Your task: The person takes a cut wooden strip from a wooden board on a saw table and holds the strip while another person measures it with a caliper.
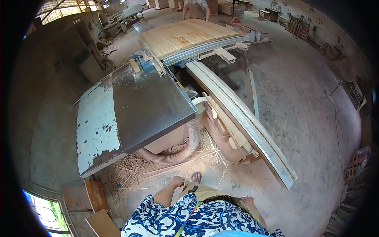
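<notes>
My left hand (178,181) hangs low in front of me with its fingers curled in, and I see nothing in it. It is beside the edge of a tan apron (209,192) over my patterned clothing. On the other side of the apron, my right hand (248,200) shows only in part, and its fingers cannot be made out. Ahead stands a panel saw with a dark table (152,106) and a long metal sliding rail (244,122). A wide wooden panel (189,33) lies across its far end, away from both my hands.
Another person (196,6) stands behind the panel, hands near its far edge. A ribbed dust hose (192,138) curves under the saw table. Wood strips and shavings (132,170) cover the floor there. Boards (96,195) lean at lower left; pallets (357,166) stand at right.
</notes>
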Demonstrator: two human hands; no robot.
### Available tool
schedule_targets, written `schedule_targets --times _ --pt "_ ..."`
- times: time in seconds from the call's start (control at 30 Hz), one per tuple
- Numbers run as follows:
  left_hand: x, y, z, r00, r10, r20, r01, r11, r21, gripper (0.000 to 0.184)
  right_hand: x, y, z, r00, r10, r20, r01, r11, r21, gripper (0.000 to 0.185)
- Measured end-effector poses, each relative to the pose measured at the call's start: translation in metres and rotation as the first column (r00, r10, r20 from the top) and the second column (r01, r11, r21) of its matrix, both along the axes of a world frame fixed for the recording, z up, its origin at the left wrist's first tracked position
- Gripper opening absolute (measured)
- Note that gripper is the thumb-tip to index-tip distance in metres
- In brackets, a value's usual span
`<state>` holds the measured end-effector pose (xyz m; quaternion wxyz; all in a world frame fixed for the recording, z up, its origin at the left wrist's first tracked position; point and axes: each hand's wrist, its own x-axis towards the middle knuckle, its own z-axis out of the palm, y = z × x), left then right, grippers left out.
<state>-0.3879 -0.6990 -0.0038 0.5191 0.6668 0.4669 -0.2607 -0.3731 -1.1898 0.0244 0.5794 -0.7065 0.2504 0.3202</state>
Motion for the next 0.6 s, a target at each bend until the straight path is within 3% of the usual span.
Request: schedule_targets --times 0.1,0.17,0.23,0.27,0.3,0.33,0.37,0.47,0.53,0.57,0.6 --pt "-0.005 0.002 -0.007 0.999 -0.032 -0.038 0.031 0.999 -0.018 0.02 -0.007 -0.002 -0.008 0.989 -0.14 -0.046 0.142 0.989 0.049 0.019" --pt "-0.005 0.001 -0.004 0.997 -0.052 -0.055 0.05 0.998 -0.027 0.021 -0.024 -0.029 -0.095 0.994 -0.108 -0.032 0.109 0.992 0.058 0.018" --pt "-0.004 -0.001 -0.003 0.998 -0.04 -0.051 0.039 0.999 -0.015 0.019 -0.029 -0.037 -0.115 0.995 -0.092 -0.026 0.094 0.994 0.064 0.018" --pt "0.0 0.001 -0.004 0.998 -0.033 -0.046 0.032 0.999 -0.008 0.019 -0.026 -0.036 -0.112 0.936 0.296 0.191 -0.251 0.941 -0.225 0.018" --pt "0.001 0.0 -0.002 0.998 -0.03 -0.046 0.03 1.0 -0.008 0.019 -0.026 -0.038 -0.106 0.695 0.669 0.262 -0.466 0.697 -0.544 0.018" --pt "0.004 -0.001 -0.001 0.998 -0.058 -0.039 0.058 0.998 0.004 0.019 -0.024 -0.041 -0.101 0.333 0.927 0.171 -0.491 0.325 -0.808 0.018" --pt "0.006 -0.001 -0.001 0.996 -0.082 -0.032 0.083 0.996 0.016 0.02 -0.022 -0.041 -0.093 0.323 0.931 0.172 -0.494 0.32 -0.809 0.018" --pt "0.013 -0.006 -0.006 0.993 -0.118 -0.01 0.119 0.993 0.021 0.022 -0.024 -0.043 -0.073 0.515 0.824 0.235 -0.456 0.496 -0.739 0.021" --pt "0.013 0.0 -0.01 0.981 -0.192 0.017 0.192 0.981 0.024 0.024 -0.025 -0.039 -0.073 0.661 0.644 0.386 -0.311 0.703 -0.64 0.019" --pt "-0.003 0.022 -0.046 0.85 -0.527 0.019 0.519 0.842 0.144 0.024 -0.02 -0.043 -0.093 0.562 0.758 0.33 -0.372 0.588 -0.718 0.017" --pt "0.006 0.028 -0.081 0.503 -0.864 -0.013 0.84 0.486 0.241 0.025 -0.034 -0.046 -0.122 0.869 0.436 0.233 -0.343 0.871 -0.352 0.016"
